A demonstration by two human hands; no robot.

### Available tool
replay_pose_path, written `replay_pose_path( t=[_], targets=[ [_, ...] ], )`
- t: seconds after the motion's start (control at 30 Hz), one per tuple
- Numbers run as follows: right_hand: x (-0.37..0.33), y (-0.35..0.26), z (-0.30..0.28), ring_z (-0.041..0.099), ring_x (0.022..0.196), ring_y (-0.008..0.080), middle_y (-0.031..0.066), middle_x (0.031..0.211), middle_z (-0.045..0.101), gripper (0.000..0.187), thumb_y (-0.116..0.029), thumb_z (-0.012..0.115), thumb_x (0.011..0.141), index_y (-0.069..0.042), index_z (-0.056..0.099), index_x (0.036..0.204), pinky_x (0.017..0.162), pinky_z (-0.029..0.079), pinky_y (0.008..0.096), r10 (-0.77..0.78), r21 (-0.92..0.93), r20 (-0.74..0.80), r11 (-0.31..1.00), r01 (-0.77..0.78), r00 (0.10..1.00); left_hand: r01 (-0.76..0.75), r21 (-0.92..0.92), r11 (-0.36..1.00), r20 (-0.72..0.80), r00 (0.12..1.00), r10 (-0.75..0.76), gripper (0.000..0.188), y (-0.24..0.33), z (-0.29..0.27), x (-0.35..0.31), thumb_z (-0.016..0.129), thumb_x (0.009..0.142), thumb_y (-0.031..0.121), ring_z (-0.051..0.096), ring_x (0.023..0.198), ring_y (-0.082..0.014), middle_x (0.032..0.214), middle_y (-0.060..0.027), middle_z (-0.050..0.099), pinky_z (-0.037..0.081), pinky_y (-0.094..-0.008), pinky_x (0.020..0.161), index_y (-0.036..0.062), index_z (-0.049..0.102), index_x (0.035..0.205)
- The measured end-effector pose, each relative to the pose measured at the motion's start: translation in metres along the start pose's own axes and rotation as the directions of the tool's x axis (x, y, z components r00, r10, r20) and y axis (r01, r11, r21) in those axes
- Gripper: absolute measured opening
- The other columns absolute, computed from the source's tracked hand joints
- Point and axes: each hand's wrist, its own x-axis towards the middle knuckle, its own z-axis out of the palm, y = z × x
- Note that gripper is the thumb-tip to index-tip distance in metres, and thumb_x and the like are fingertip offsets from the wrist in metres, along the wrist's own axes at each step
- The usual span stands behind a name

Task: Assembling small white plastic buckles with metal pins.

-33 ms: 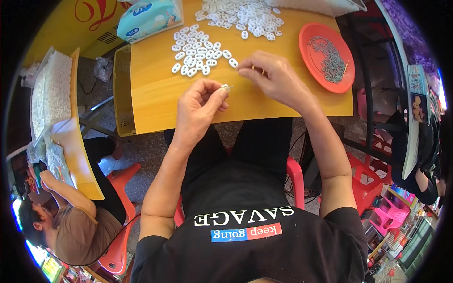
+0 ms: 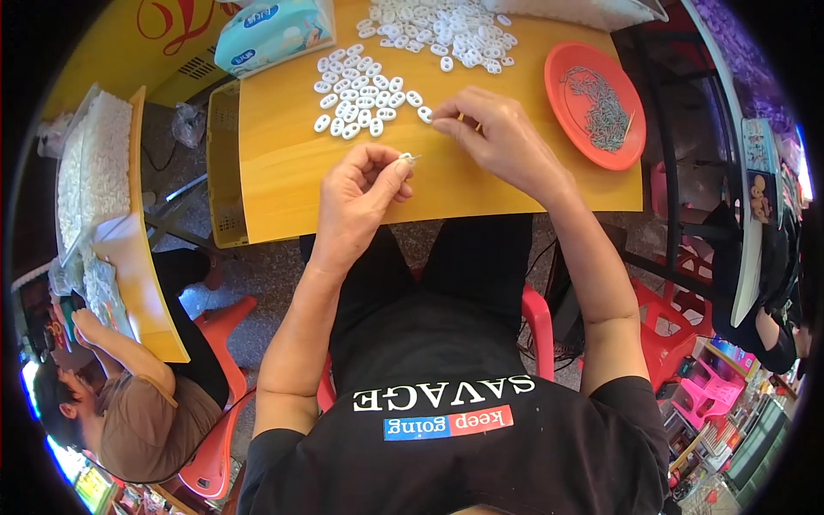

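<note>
My left hand is closed, thumb and forefinger pinching a small white plastic piece. A thin metal pin sticks out of this piece to the right. My right hand is open, its thumb and forefinger slightly apart, the tips beside a white oval two-holed piece. Whether they touch it, I cannot tell. That piece lies at the right edge of a loose group of similar white pieces on the yellow-brown table.
A larger heap of white pieces lies at the table's far side. To the right stands a red plate of grey metal pins with a thin stick. A tissue pack sits far left. A co-worker sits at left.
My right thumb and forefinger have shifted slightly, nearer the white oval piece. The left hand has barely moved and still pinches its piece.
</note>
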Motion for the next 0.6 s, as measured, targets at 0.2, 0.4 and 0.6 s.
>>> replay_pose_path(
  t=[0.2, 0.4, 0.6],
  targets=[
    [0.005, 0.009, 0.029, 0.063, 0.072, 0.0347, 0.0121, 0.078, 0.062, 0.016, -0.019, 0.069, 0.084, -0.004, 0.065, 0.082, 0.062, 0.052, 0.0428, -0.098, -0.371, -0.155, 0.928, 0.034, 0.983, -0.019, -0.062, 0.998, -0.019, 1.0, 0.018, 0.011, 0.0, -0.01, 0.0, 0.063, 0.093, 0.008, 0.062, 0.072, -0.0093, 0.085, -0.0048, 0.064, 0.051, -0.0225, 0.067, -0.0019, 0.06, 0.099],
    [-0.005, 0.002, 0.019, 0.063, 0.062, 0.0123, 0.0077, 0.086, 0.069, 0.018, -0.019, 0.07, 0.088, -0.001, 0.067, 0.089, 0.056, 0.049, 0.0281, 0.239, 0.019, -0.079, 0.971, -0.238, 0.968, -0.023, -0.152, 0.988, -0.034, 0.999, 0.018, 0.011, 0.0, -0.005, 0.004, 0.063, 0.093, 0.007, 0.062, 0.076, -0.0097, 0.089, -0.0061, 0.065, 0.051, -0.023, 0.07, -0.0011, 0.059, 0.098],
    [-0.02, -0.004, 0.008, 0.063, 0.066, 0.0086, 0.0075, 0.088, 0.069, 0.027, -0.019, 0.069, 0.091, 0.004, 0.065, 0.104, 0.062, 0.054, 0.0237, 0.461, 0.768, 0.134, 0.511, -0.386, 0.877, -0.109, -0.236, 0.966, 0.009, 0.993, 0.114, 0.011, 0.003, 0.016, 0.008, 0.061, 0.095, 0.01, 0.063, 0.095, -0.0164, 0.111, -0.0158, 0.066, 0.052, -0.0295, 0.084, 0.0011, 0.059, 0.102]
  ],
)
